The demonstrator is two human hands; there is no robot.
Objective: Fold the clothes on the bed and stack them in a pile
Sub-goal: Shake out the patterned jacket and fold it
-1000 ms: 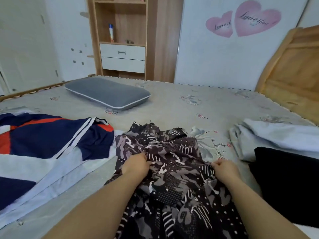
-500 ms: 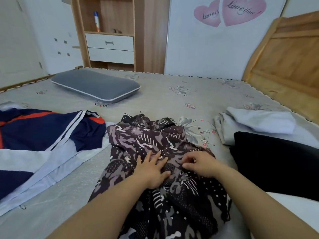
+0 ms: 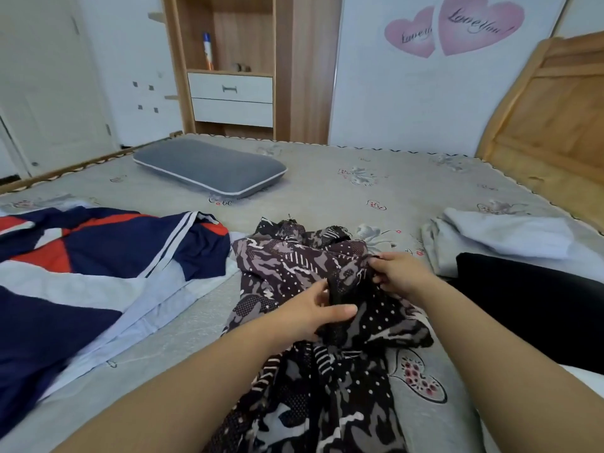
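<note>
Jacket (image 3: 98, 256) spread at left of bed (image 3: 327, 191), unfolded. Mid-bed, patterned garment (image 3: 294, 266) bunched. My left hand (image 3: 310, 313) pinches a dark fold; right hand (image 3: 400, 274) pinches the edge beside it. Grey pile (image 3: 496, 237) at right. Step, I judge: sorting out the garment. Next: spread flat, find seams.
</note>
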